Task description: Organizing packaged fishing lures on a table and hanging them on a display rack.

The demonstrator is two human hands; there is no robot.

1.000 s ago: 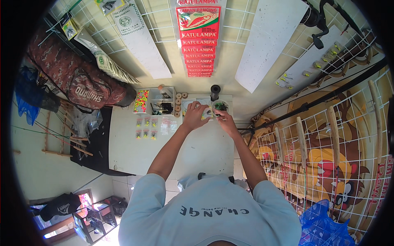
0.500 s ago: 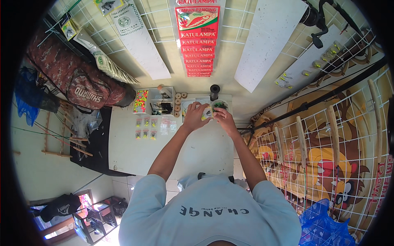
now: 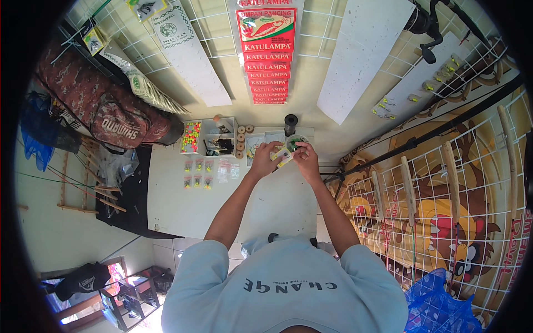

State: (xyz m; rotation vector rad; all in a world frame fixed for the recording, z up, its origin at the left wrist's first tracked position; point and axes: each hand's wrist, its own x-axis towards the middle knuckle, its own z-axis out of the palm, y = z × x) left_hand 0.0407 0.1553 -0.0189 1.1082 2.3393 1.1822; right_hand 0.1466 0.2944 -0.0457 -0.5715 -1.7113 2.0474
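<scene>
My left hand (image 3: 266, 159) pinches a small yellow-edged packet (image 3: 285, 155) over the far right part of the white table (image 3: 266, 202). Close beside it, the fingers of my right hand (image 3: 306, 160) are bent together near the packet's right edge; anything in them is too small to make out. Just beyond my right fingers stands a round white tub (image 3: 302, 139) with dark green bits in it. Behind my left hand lies a shallow white tray (image 3: 252, 139), partly hidden. Several small bagged pieces in yellow and dark (image 3: 197, 173) lie in two rows left of my hands, beside clear plastic bags (image 3: 227, 170).
A divided white box (image 3: 218, 123) holds bright coloured pieces and dark items. Wooden spools (image 3: 240, 139) and a black cylinder (image 3: 290, 123) stand at the back. Red packets (image 3: 268, 33) hang ahead; a camouflage bag (image 3: 119, 119) is left, a white wire grid (image 3: 427, 194) right.
The packet has tilted and come slightly nearer to me. My right hand has turned and moved a little right, its fingers curled more. My left hand has shifted slightly nearer.
</scene>
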